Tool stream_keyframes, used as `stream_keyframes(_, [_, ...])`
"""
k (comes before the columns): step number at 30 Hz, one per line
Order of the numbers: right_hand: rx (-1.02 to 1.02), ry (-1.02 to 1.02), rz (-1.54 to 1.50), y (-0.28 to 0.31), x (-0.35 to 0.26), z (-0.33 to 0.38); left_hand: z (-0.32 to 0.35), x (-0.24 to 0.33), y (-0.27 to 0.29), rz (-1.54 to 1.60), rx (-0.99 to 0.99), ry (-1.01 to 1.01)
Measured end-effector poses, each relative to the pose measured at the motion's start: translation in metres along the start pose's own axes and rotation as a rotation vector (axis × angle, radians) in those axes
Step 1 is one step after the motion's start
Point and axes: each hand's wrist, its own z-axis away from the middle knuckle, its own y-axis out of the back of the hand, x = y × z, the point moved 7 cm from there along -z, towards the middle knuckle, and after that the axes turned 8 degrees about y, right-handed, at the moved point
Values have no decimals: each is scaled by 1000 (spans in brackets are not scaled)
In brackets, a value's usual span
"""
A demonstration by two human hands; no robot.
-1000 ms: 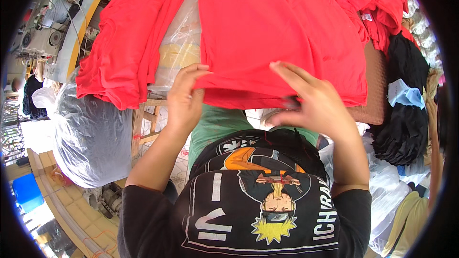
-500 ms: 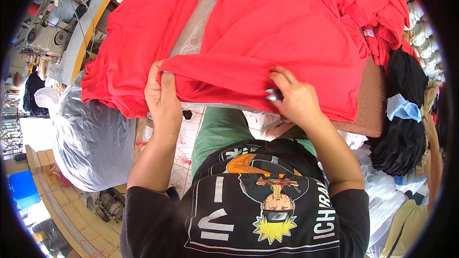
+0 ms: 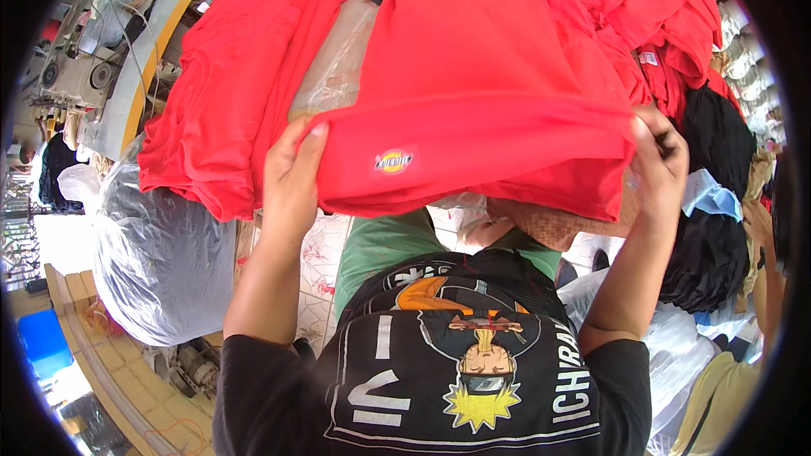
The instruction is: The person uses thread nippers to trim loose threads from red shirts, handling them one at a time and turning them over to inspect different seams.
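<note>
Both hands grip a red garment (image 3: 473, 152) by its folded edge, left hand (image 3: 291, 177) and right hand (image 3: 663, 165) closed at opposite ends, so the fold stretches taut between the fingers. A second red stack (image 3: 228, 110) lies beyond the left fingers.

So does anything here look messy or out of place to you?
Mostly tidy. The left hand and right hand hold a folded red garment by its near edge. The odd spot is the heap of red clothes at upper right, crumpled rather than stacked like the flat red pile on the left.
</note>
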Motion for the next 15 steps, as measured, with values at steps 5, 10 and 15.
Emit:
stream_keyframes(5, [-102, 253, 784, -39, 69, -45, -57, -56, 28, -690, 37, -90])
stream_keyframes(10, [9, 273, 823, -73, 13, -33, -38, -10, 17, -679, 149, -210])
stream_keyframes(15, [-491, 248, 676, -159, 35, -5, -24, -33, -55, -1010, -90, -368])
